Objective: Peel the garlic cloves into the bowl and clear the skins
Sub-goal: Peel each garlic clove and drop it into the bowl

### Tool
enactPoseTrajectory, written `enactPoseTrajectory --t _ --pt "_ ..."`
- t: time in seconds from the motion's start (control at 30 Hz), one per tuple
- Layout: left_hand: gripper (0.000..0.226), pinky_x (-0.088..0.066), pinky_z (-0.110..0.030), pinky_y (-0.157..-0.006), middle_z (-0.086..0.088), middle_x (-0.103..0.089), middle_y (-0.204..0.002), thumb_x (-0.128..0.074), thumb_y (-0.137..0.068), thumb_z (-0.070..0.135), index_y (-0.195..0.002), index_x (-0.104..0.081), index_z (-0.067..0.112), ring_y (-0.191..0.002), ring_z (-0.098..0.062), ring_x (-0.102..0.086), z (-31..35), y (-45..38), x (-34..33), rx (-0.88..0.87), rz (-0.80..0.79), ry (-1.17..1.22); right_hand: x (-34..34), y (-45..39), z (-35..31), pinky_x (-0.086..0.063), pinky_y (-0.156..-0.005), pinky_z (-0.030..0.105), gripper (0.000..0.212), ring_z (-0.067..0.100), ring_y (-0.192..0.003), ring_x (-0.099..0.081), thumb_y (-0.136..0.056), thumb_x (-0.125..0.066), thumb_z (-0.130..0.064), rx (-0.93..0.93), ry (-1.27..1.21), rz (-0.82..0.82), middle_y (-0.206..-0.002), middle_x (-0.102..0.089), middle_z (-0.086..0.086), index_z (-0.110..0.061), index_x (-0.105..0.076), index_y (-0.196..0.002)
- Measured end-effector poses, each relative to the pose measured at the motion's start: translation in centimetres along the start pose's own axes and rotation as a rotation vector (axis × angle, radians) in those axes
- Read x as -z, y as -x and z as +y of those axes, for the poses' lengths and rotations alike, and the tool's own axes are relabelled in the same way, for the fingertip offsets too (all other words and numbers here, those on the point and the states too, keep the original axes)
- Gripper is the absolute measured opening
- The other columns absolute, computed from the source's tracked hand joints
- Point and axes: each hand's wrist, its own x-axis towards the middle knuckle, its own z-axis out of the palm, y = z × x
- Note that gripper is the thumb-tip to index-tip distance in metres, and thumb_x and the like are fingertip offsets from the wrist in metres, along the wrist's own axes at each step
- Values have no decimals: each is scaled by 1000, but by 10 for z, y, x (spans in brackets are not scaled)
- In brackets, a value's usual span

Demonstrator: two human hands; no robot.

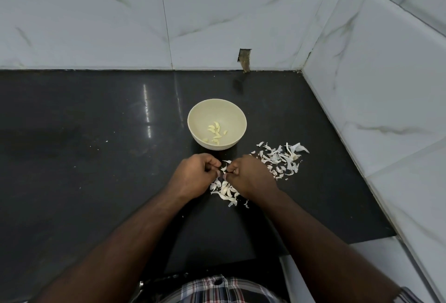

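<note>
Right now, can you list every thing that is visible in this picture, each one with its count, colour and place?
bowl: one, cream, on the counter beyond the hands.
peeled garlic cloves: about ten, pale yellow, inside the bowl.
garlic skins: two loose heaps, white, one right of the bowl, one under the hands.
counter: one, black, glossy.
wall tiles: white with grey veins, behind and to the right.
left hand: fingers curled, pinching a small piece.
right hand: fingers curled, pinching the same piece.
</note>
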Motion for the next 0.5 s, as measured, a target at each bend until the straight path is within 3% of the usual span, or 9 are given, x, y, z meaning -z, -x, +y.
enactPoseTrajectory --t 0.13,0.27,0.33,0.43,0.5 --pt "19 -45 -7 -70 16 -73 -89 -71 -89 19 -105 -72 28 -79 7 -63 -3 0 -1 0 5 -25 -1 1 -3 -52 -76 37 12 16 -88 -59 -85 -58 -28 -15 -57 42 -86 -61 -3 -27 -62 -73" --pt "19 -42 -5 -72 15 -72 -91 -74 -88 21 -107 -72 26 -87 2 -64 -5 0 1 -3 23 -26 7 5 -1 -51 -75 34 8 13 -78 -63 -92 -54 -24 -62 -239 83 -82 -66 -7 -25 -60 -87" --pt "24 -47 -13 -80 15 -71 -96 -75 -88 24 -112 -72 25 -90 -1 -64 -4 1 2 -12 8 -53 14 7 5 -52 -72 31 6 10 -72 -66 -94 -59 -24 -109 -343 109 -78 -69 -7 -24 -61 -88" --pt "49 -46 -20 -82 10 -65 -107 -82 -81 33 -127 -66 25 -95 -5 -61 2 2 4 -37 -79 -134 19 6 18 -45 -64 13 9 4 -73 -64 -92 -65 -21 -161 -351 131 -83 -70 -9 -25 -69 -99" --pt "74 -43 -21 -85 4 -56 -118 -86 -74 42 -139 -55 26 -100 -7 -56 3 3 3 -65 -172 -233 19 5 25 -43 -70 14 19 10 -87 -67 -92 -64 -15 -181 -286 109 -95 -73 -5 -21 -73 -107"
